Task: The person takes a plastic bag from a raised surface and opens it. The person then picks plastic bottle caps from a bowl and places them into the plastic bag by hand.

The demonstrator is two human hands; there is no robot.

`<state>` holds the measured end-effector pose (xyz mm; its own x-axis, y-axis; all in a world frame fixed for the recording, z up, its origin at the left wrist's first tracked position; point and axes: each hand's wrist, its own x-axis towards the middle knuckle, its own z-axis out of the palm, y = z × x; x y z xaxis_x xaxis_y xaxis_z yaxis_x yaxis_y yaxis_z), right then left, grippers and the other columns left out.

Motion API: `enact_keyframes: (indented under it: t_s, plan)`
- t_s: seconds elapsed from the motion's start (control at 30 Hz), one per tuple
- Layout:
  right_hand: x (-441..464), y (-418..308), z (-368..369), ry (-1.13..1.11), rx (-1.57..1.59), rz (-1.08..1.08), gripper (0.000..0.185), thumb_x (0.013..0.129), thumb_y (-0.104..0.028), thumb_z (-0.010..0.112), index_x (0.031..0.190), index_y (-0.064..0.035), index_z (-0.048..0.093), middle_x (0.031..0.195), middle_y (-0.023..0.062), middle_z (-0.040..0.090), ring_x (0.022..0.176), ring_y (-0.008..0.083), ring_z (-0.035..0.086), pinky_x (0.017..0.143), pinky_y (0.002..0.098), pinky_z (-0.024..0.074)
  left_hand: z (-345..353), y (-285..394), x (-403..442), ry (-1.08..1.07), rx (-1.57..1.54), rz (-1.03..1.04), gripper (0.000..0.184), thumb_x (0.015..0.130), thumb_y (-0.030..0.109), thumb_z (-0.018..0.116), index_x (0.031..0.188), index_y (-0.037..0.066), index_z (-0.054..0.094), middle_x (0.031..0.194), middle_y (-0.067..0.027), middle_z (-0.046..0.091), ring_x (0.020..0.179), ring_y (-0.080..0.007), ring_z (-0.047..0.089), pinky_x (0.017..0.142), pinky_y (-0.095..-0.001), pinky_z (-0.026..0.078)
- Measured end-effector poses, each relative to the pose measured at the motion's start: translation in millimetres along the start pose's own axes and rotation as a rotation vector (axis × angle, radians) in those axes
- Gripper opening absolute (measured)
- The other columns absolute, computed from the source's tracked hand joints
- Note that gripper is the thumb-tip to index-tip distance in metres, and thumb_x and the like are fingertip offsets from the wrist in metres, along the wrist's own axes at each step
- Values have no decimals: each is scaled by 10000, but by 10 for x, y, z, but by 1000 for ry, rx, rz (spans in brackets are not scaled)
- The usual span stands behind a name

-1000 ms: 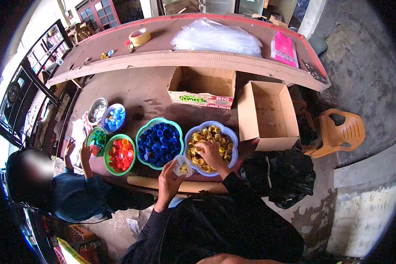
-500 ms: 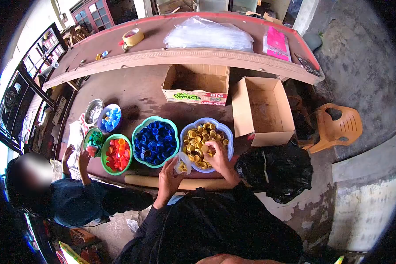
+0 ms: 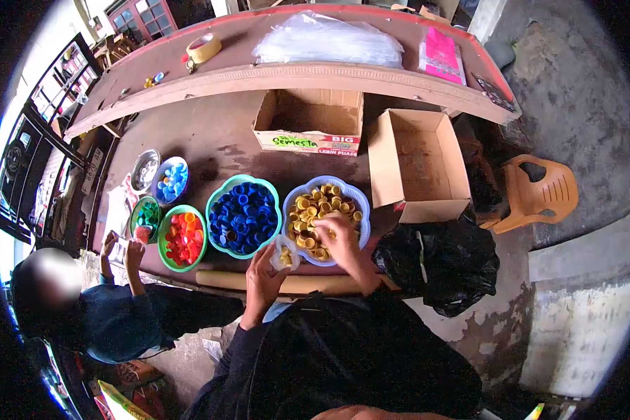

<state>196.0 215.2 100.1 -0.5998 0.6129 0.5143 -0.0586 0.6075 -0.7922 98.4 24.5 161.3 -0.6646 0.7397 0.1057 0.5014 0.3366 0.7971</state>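
Observation:
My left hand (image 3: 262, 278) is closed on the rim of a small clear plastic bag (image 3: 285, 253) with a few yellow bottle caps inside. The bag is held at the near left side of a lavender scalloped bowl (image 3: 363, 203) full of yellow bottle caps (image 3: 321, 203). Over that bowl, my right hand (image 3: 341, 241) has its fingers curled together and pointing left. What lies between those fingertips is hidden. Left of the bag stands a mint-green bowl (image 3: 211, 203) of dark blue caps (image 3: 242, 215).
At left are a green bowl (image 3: 162, 245) of red-orange caps, smaller bowls of green and light blue caps, and a metal bowl (image 3: 145, 170). A co-worker (image 3: 119, 315) sits there. Two cardboard boxes (image 3: 308, 142) (image 3: 418, 161) stand behind; a black plastic bag (image 3: 437, 266) lies right.
My right hand has shifted slightly up and left over the yellow caps, its fingers now turned toward the bag. My left hand still holds the bag. The view has tilted slightly.

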Motion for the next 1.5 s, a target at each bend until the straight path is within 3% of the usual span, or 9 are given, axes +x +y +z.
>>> enact_keyframes:
  t_s: [0.5, 0.7, 0.9, 1.0, 1.13, 1.2, 1.27, 1.33, 1.5]
  plan:
    - [-727, 913, -109, -377, -611, 108, 93, 733, -168, 721, 772, -91, 686, 870, 106, 593, 882, 268, 549, 812, 367, 439, 70, -1, 85, 14, 2, 28, 597, 691, 14, 760, 1246, -29, 542, 1212, -178, 573, 1038, -266, 611, 822, -330, 519]
    - [-605, 961, -267, -262, 763, 867, 163, 914, -168, 610, 1005, -35, 632, 855, -6, 599, 748, 78, 523, 673, 250, 416, 91, -43, 80, 28, -67, 26, 607, 678, 9, 765, 1244, -21, 549, 1202, -178, 578, 1033, -272, 610, 833, -331, 512]
    - [-561, 697, -212, -72, 867, 1061, 194, 891, -245, 647, 916, -54, 672, 798, 20, 631, 743, 90, 565, 673, 228, 437, 95, 17, 65, 5, -71, -9, 613, 682, 9, 761, 1253, -17, 542, 1208, -185, 570, 1015, -283, 614, 787, -322, 527]
    - [-450, 357, -109, -45, 452, 733, 188, 882, -226, 656, 921, -42, 671, 864, 36, 656, 796, 119, 601, 734, 255, 471, 85, -22, 57, -8, -56, 50, 624, 681, 25, 765, 1259, -17, 535, 1210, -194, 566, 1003, -280, 620, 781, -326, 524]
    - [-283, -231, 183, -28, 423, 361, 122, 839, -125, 686, 915, -34, 654, 942, 64, 648, 810, 196, 609, 716, 317, 485, 106, -79, 53, -3, 53, 143, 635, 678, 41, 769, 1262, -23, 529, 1210, -202, 564, 988, -279, 625, 774, -327, 522]
    - [-165, -468, 194, -133, 82, -99, 88, 830, -33, 647, 918, -25, 648, 999, 99, 599, 894, 229, 576, 780, 323, 473, 109, -32, 47, -31, 3, 26, 630, 677, 46, 766, 1256, -33, 529, 1213, -208, 562, 1013, -286, 620, 785, -326, 519]
    - [-248, -287, 297, -291, -126, -135, 147, 803, -21, 663, 949, -39, 664, 1072, 94, 572, 983, 245, 544, 858, 345, 446, 120, -86, 45, -4, 29, 99, 625, 680, 43, 763, 1255, -32, 532, 1209, -203, 564, 966, -264, 626, 766, -320, 517]
    - [-153, -320, 350, -198, 103, -114, 198, 791, -2, 668, 982, -52, 677, 1076, 88, 561, 1013, 238, 532, 882, 345, 432, 110, -102, 54, 27, 53, 170, 619, 683, 39, 761, 1255, -32, 534, 1206, -198, 567, 918, -242, 632, 747, -315, 515]
    - [-162, 359, 82, -3, -42, 90, 114, 820, -37, 657, 931, -48, 681, 862, 86, 606, 860, 262, 587, 768, 354, 471, 53, -9, 26, -16, -68, -16, 602, 702, 26, 750, 1259, -32, 531, 1209, -180, 568, 840, -204, 640, 671, -293, 522]
